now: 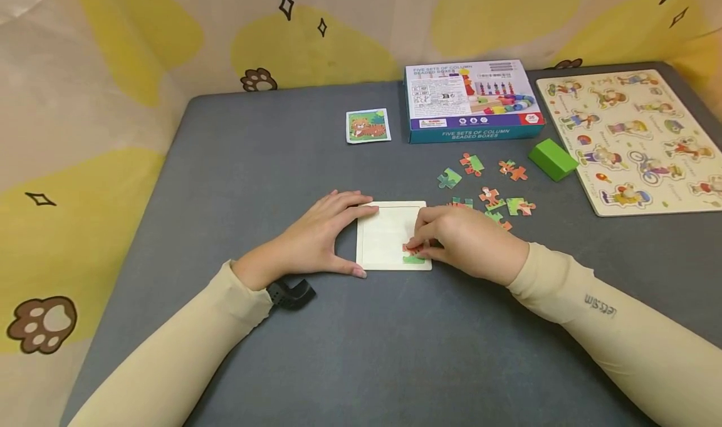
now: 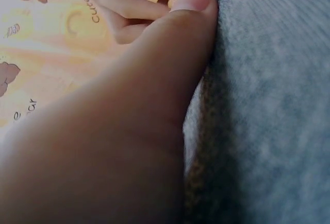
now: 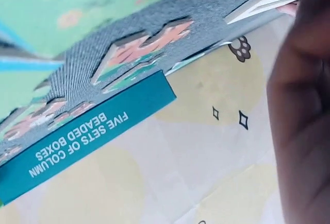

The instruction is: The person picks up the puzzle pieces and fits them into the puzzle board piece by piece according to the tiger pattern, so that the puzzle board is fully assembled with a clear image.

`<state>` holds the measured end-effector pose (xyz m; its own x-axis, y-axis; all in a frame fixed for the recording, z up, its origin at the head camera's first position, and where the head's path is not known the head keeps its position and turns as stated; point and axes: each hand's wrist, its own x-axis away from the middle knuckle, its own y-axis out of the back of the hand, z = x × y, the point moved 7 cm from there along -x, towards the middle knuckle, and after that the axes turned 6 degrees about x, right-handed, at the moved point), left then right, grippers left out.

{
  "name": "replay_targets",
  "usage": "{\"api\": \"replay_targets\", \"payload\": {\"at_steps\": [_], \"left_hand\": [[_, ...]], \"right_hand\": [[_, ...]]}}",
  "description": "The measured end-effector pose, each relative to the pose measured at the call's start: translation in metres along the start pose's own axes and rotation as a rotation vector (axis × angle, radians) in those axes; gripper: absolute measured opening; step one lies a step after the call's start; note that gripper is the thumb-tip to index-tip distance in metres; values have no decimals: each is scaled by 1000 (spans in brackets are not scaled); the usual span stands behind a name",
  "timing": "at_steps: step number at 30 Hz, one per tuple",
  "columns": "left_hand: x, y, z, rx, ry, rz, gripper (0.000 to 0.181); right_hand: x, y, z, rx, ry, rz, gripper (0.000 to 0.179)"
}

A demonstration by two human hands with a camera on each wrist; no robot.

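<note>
A pale, shallow puzzle tray [image 1: 383,232] lies on the dark table between the two hands. At its left side rests my left hand [image 1: 321,236], fingers stretched over the upper left corner and thumb at the lower left corner. My right hand [image 1: 470,242] pinches a red and green puzzle piece [image 1: 413,259] in the tray's lower right corner; its fingertips partly hide the piece. Close up in the left wrist view is the left thumb [image 2: 193,0]. Loose jigsaw pieces [image 1: 449,178] in red and green lie just beyond the right hand, some partly hidden by it.
A small tiger picture card [image 1: 368,126] lies toward the back. Beside it is a teal-edged box [image 1: 476,134] of column beads. To the right sit a green block [image 1: 553,159] and a wooden board [image 1: 632,145] with figure cutouts. Patterned cloth [image 1: 338,51] hangs behind the table.
</note>
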<state>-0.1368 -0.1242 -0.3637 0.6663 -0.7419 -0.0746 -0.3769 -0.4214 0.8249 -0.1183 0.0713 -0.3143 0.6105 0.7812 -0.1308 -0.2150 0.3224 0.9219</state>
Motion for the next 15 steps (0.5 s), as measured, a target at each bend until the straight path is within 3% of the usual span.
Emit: {"api": "replay_targets", "payload": {"at_steps": [3,7,11,15], "left_hand": [[2,2,-1,5,5,-4,105],[2,3,-3,14,6,-5,108],[1,3,-3,13,10,0,109],[0,2,-3,7,13,1,109]], "right_hand": [[-1,16,-4,31,-38,-100,18],[5,49,-30,71,-221,-232,17],[15,61,-64,114,-397,-128,12],[19,52,-84,123,-469,47,19]]}}
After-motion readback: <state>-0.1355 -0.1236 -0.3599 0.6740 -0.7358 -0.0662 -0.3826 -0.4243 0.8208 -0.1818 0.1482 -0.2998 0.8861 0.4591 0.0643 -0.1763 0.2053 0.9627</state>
